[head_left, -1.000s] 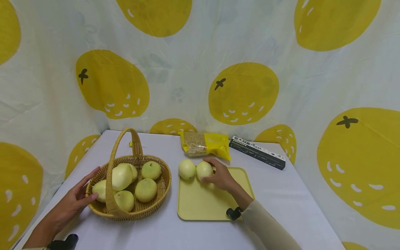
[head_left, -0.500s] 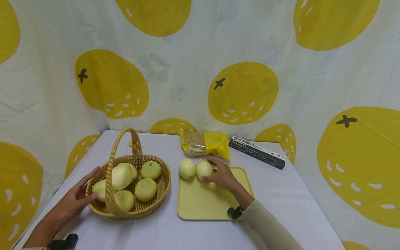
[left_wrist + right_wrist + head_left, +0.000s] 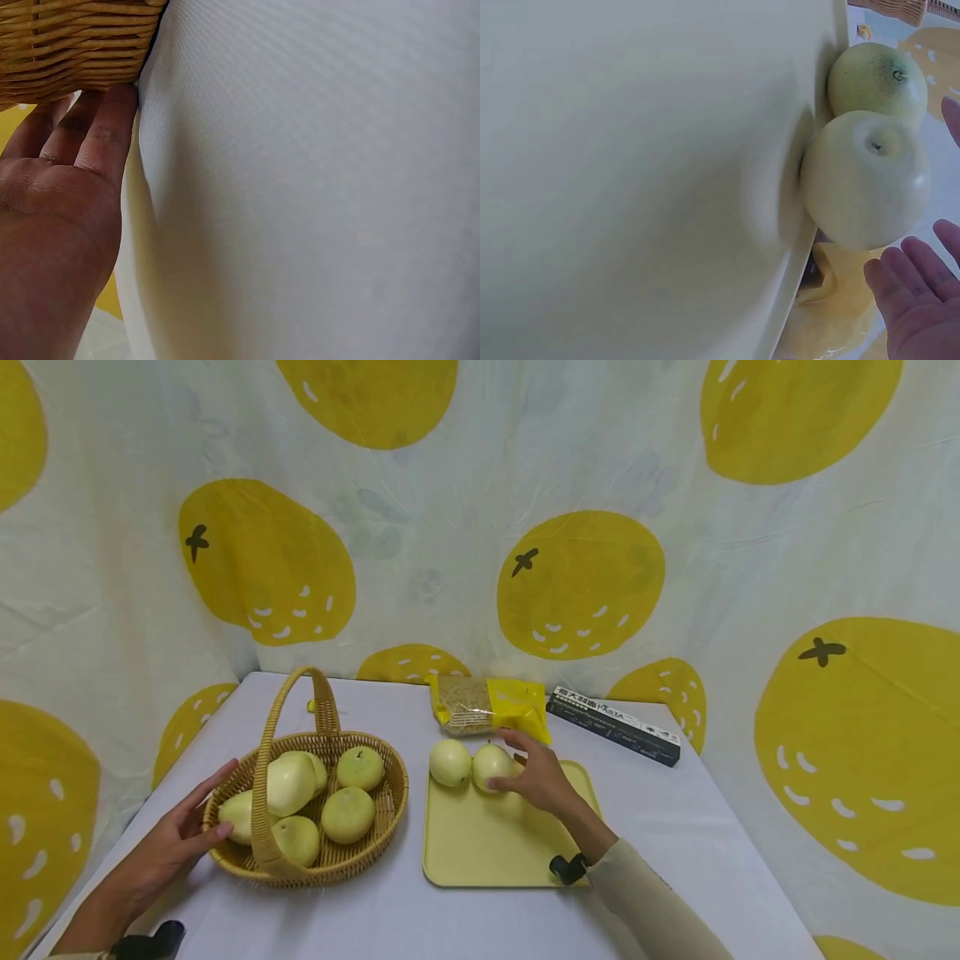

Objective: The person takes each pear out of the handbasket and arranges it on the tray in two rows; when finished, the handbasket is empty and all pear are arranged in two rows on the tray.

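Note:
A yellow tray (image 3: 491, 847) lies flat on the table, with two round pale yellow-green fruits at its far left edge. My right hand (image 3: 540, 777) is beside the right fruit (image 3: 491, 766), thumb and fingers spread apart. In the right wrist view, a gap shows between the fingers (image 3: 911, 274) and the fruit. The left fruit (image 3: 451, 763) sits alongside. Left of the tray stands a wicker basket (image 3: 360, 862) holding several pale fruits (image 3: 291, 783). My left hand (image 3: 176, 835) rests against its left side, thumb at the rim, its fingers (image 3: 105, 139) touching the outer weave.
A yellow packet (image 3: 517, 706) with a see-through window lies behind the tray. To its right is a long black-and-white pasta box (image 3: 615, 725). The basket's tall handle (image 3: 262, 768) arches over the fruits. A fruit-patterned curtain (image 3: 427, 568) hangs behind the table.
My right hand's fingers have spread and come away from the right fruit, which stays at the tray's far edge. My left hand and the basket have not visibly moved.

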Action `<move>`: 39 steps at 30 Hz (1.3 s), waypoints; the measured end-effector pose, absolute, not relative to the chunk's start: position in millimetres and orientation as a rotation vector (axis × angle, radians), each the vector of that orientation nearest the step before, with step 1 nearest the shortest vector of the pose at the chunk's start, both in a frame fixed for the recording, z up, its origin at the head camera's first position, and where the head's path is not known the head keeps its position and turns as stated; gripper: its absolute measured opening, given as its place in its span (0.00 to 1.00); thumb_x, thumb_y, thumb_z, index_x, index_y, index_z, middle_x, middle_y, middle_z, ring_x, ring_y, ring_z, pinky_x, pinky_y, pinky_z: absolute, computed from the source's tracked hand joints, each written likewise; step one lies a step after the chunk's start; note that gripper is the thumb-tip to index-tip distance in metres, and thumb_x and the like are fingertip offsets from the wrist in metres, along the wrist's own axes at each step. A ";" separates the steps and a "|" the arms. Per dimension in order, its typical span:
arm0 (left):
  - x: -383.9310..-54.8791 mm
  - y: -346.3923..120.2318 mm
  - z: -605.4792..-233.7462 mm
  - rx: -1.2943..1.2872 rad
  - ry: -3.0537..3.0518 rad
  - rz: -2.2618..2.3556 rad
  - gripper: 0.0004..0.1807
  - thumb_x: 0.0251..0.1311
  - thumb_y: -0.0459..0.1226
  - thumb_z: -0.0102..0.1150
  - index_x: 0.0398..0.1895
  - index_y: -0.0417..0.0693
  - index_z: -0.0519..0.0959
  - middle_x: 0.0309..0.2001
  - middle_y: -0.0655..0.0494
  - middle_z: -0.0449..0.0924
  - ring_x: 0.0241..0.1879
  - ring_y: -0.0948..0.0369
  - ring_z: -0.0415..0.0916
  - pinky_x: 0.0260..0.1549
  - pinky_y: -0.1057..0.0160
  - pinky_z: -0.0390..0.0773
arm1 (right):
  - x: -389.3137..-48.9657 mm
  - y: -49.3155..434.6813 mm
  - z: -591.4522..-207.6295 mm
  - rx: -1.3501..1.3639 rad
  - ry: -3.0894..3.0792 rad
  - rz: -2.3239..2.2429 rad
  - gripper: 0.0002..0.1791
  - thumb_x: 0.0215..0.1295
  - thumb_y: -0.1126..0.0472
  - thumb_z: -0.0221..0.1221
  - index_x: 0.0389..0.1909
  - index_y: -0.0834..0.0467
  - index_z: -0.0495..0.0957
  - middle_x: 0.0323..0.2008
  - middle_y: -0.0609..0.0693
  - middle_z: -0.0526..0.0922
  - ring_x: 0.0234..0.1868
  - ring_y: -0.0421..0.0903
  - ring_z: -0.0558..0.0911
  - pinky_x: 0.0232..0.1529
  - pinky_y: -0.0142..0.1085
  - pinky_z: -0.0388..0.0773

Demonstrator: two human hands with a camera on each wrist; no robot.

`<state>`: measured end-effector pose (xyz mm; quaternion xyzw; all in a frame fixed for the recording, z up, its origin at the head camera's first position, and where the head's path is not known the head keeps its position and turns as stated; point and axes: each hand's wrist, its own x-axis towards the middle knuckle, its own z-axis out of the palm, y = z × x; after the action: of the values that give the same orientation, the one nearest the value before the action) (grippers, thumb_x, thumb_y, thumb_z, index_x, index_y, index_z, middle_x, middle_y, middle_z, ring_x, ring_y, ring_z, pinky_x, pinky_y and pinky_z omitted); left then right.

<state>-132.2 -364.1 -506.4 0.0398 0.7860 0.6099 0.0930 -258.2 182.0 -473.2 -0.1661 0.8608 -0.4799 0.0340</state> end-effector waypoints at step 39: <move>-133.5 -365.0 -507.4 0.091 2.370 1.763 0.46 0.80 0.38 0.55 0.88 0.75 0.40 0.86 0.78 0.33 0.64 0.98 0.51 0.54 0.85 0.67 | -200.1 76.2 -441.2 -0.919 2.554 -1.514 0.47 0.53 0.51 0.82 0.75 0.39 0.72 0.73 0.38 0.75 0.77 0.43 0.72 0.76 0.51 0.70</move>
<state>-133.5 -365.0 -507.4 0.0308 0.7986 0.5938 0.0930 -200.1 76.2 -441.2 -0.2958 0.8216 -0.4871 0.0169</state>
